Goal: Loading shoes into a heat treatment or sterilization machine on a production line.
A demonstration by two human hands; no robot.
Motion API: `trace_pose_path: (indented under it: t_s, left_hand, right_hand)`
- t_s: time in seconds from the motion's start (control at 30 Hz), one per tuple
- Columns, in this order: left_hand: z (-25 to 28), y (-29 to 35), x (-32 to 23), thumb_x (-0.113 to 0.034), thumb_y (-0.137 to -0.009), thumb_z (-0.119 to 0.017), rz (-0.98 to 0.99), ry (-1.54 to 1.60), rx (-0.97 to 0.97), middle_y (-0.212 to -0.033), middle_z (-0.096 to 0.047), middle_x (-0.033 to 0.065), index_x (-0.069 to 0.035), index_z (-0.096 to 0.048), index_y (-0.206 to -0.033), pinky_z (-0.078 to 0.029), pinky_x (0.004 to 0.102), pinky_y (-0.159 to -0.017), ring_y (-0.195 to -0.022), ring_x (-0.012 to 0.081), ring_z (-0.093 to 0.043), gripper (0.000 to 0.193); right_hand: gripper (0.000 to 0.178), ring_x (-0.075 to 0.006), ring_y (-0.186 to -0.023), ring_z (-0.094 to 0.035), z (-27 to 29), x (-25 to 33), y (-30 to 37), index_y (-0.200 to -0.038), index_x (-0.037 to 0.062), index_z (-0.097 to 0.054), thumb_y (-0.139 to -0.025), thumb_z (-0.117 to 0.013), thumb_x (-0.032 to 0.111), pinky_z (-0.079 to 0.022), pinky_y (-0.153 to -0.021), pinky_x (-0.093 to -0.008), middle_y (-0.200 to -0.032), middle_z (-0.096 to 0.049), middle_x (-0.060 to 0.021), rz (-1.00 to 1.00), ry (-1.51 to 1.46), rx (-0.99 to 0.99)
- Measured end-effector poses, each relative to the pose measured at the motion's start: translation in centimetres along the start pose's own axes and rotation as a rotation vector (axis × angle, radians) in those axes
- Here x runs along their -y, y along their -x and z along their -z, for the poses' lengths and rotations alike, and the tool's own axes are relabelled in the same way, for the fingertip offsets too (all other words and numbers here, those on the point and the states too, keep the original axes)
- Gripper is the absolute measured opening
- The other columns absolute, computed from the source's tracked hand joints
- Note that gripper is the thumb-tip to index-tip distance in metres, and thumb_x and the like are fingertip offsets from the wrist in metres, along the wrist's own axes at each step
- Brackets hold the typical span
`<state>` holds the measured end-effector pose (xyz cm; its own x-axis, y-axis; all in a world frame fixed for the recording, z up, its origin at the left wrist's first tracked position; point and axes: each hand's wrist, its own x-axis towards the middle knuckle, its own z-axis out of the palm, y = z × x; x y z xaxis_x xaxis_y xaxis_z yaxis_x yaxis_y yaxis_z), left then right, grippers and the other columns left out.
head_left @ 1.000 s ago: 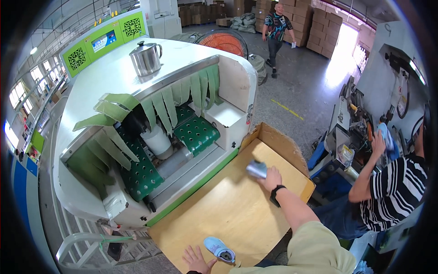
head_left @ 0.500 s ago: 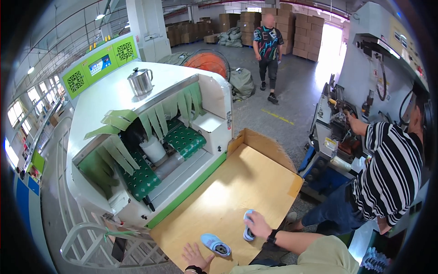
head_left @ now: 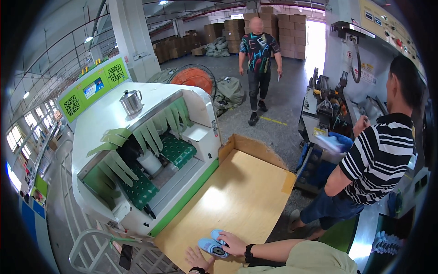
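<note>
Right hand (head_left: 234, 245), gripping one blue shoe (head_left: 216, 234), now brings it beside the other shoe (head_left: 210, 247); left hand (head_left: 196, 259) spread; pair together.

Large multicoloured capital letters run across the dark shirt (head_left: 260, 49) of a person (head_left: 258, 77) on the factory floor. The blue screen (head_left: 93, 88) on the green machine panel (head_left: 78, 101) carries characters too small to read, as do the yellow label (head_left: 367, 67) and beige control panel (head_left: 388, 23) at right.
</note>
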<state>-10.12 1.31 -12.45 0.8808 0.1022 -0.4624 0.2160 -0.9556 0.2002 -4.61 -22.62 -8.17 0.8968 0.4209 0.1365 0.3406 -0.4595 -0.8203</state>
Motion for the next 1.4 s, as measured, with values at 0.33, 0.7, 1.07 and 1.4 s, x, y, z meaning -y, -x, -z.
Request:
trace_pose_path:
  t_s: [0.33,0.7,1.07,1.4]
  left_hand:
    - [0.8,0.2,-0.1,-0.088,-0.067,-0.055,-0.006,0.033,0.021,-0.163,0.008,0.0258,-0.011,-0.005,-0.160,-0.004,0.0654,-0.116,-0.150,0.0457,0.008,0.131]
    - [0.0,-1.2,0.3,-0.085,-0.069,-0.056,0.055,-0.187,0.034,-0.162,-0.007,0.0285,-0.008,-0.002,-0.159,-0.018,0.0687,-0.112,-0.147,0.0500,-0.011,0.130]
    - [-1.3,-1.4,1.1,-0.085,-0.067,-0.058,0.013,-0.210,-0.044,-0.162,-0.008,0.0288,-0.009,-0.005,-0.159,-0.023,0.0689,-0.110,-0.146,0.0513,-0.015,0.131]
    - [-1.0,-1.4,1.2,-0.083,-0.071,-0.057,0.012,-0.189,-0.008,-0.162,-0.005,0.0290,-0.010,-0.002,-0.159,-0.023,0.0701,-0.109,-0.146,0.0514,-0.012,0.128]
  right_hand:
    - [0.041,-0.0383,-0.131,-0.045,0.9,0.7,0.1,-0.125,0.0069,-0.057,-0.087,-0.059,0.022,-0.037,-0.109,-0.0472,-0.142,-0.048,-0.0199,0.049,0.088,0.021]
    - [0.043,-0.0374,-0.131,-0.045,0.4,0.2,0.1,-0.126,0.0085,-0.057,-0.086,-0.060,0.023,-0.037,-0.108,-0.0478,-0.140,-0.048,-0.0185,0.074,0.111,-0.009]
    - [0.042,-0.0361,-0.131,-0.044,0.2,-0.1,0.3,-0.126,0.0095,-0.057,-0.086,-0.060,0.023,-0.037,-0.107,-0.0481,-0.140,-0.049,-0.0168,0.082,0.121,-0.031]
    - [0.042,-0.0353,-0.133,-0.042,0.5,0.1,0.1,-0.127,0.0108,-0.056,-0.087,-0.059,0.023,-0.035,-0.108,-0.0485,-0.142,-0.047,-0.0158,0.068,0.112,0.002]
